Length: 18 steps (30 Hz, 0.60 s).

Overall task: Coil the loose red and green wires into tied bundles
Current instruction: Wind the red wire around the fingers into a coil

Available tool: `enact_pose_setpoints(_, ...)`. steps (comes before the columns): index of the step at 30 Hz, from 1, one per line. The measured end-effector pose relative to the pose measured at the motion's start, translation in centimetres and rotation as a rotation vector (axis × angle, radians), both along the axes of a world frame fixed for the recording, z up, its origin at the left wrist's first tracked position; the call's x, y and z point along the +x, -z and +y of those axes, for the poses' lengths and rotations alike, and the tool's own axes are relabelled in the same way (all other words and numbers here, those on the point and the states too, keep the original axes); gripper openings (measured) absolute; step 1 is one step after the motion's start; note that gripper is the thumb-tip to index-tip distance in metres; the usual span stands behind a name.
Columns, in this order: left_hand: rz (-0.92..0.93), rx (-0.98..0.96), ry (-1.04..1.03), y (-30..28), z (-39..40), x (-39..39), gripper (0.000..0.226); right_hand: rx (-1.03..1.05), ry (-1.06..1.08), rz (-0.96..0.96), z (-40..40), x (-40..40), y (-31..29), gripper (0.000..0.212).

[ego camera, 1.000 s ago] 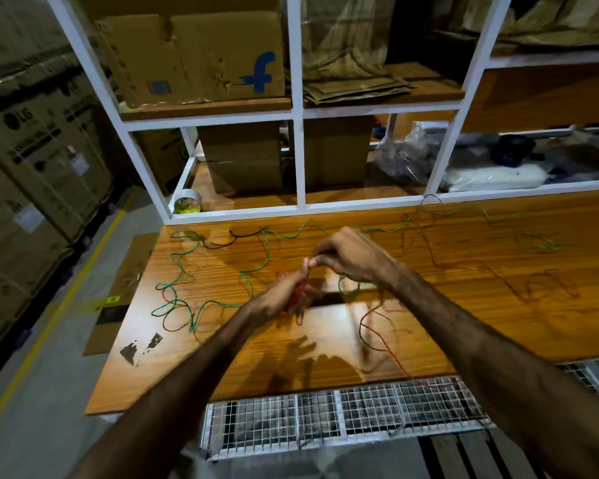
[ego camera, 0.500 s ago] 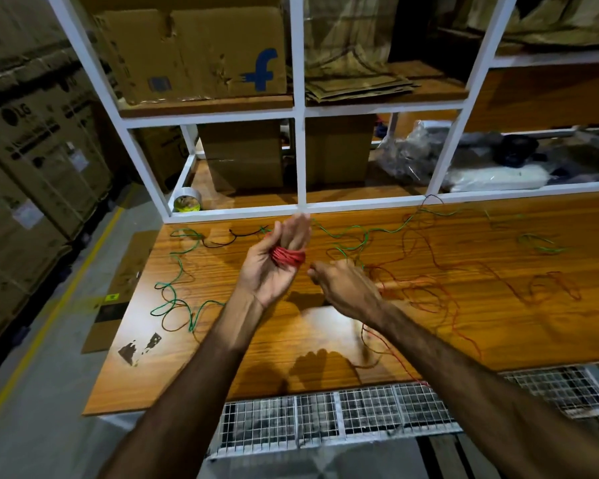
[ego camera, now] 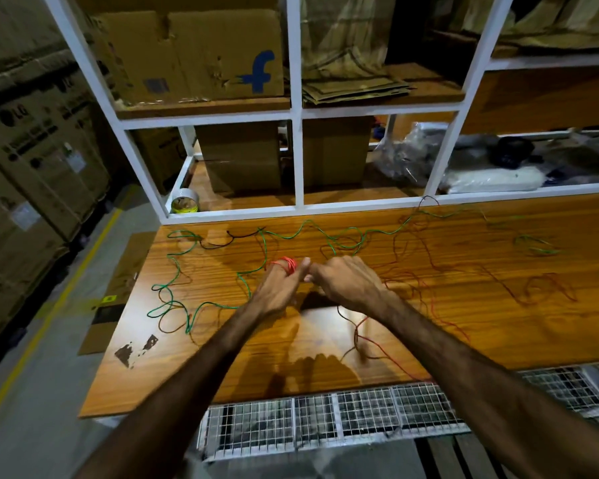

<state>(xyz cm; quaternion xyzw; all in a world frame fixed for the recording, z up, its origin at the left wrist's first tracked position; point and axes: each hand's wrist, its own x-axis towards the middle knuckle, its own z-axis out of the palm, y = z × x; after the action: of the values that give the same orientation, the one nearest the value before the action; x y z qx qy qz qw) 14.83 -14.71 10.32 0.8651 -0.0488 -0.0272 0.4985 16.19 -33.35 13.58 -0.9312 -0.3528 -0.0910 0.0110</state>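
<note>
Left hand [ego camera: 277,288] serves as a spool with red wire [ego camera: 286,263] coiled round its fingers, while right hand [ego camera: 346,281], at its 3 o'clock, pinches the strand, feeding slack off the tabletop [ego camera: 498,323].

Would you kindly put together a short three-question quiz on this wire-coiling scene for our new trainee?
1. True or false: the red coil is wound around fingers of the left hand.
2. Which wire lies loose on the wooden table, far left? A) green B) blue C) white
3. Fill in: the tape roll sits on the ____ behind the table.

Key: 1 true; 2 A, the green wire; 3 shelf.
</note>
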Motion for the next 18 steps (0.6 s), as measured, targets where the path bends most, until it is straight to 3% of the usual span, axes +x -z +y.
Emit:
enact_pose_setpoints(2,0.086,0.097,0.169,-1.0,0.3,-0.6,0.075,-0.012,-0.027,0.0,-0.5,0.1,0.0,0.023)
enact_pose_setpoints(6,0.308,0.136,0.511,-3.8,0.7,-1.5,0.029,0.056,-0.097,-0.043,-1.2,0.3,0.6,0.034)
enact_pose_setpoints(9,0.633,-0.015,0.67,-3.4,1.9,-1.8,0.035,0.156,-0.133,-0.106,-2.2,0.5,1.1,0.043)
enact_pose_setpoints(13,0.856,-0.52,0.753,-2.7,2.7,-3.1,0.038,0.287,-0.146,-0.152,-1.8,0.2,1.7,0.027)
enact_pose_setpoints(18,0.576,-1.436,0.847,-2.4,1.8,-2.9,0.043,0.377,-0.131,-0.137,-0.7,-0.4,1.8,0.02)
